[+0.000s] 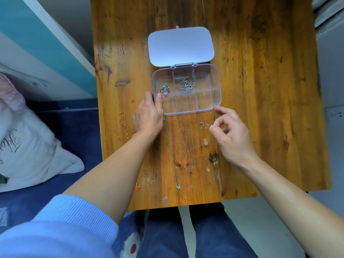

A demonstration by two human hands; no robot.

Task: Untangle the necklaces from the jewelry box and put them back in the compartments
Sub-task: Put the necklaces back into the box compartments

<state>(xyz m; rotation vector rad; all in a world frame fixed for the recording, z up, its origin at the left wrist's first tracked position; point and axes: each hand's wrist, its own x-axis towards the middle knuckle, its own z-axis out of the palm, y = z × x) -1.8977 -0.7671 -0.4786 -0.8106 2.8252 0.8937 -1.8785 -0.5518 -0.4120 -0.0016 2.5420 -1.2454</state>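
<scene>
A clear plastic jewelry box [216,90] with its lid [180,46] folded back sits mid-table. Silver chains lie bunched in its back left compartment [164,88] and back middle compartment [186,85]. My left hand [149,113] grips the box's front left corner, thumb over the rim. My right hand [230,135] pinches a thin rose-gold necklace [203,125] just in front of the box's right corner. A long silver necklace [172,155] lies stretched toward me. A gold chain [125,125] with a red charm [138,187] runs partly under my left forearm.
The wooden table [260,90] is narrow, its front edge near my knees [167,229]. A pillow [22,138] on blue bedding lies to the left. A teal and white wall panel [37,38] stands at the far left.
</scene>
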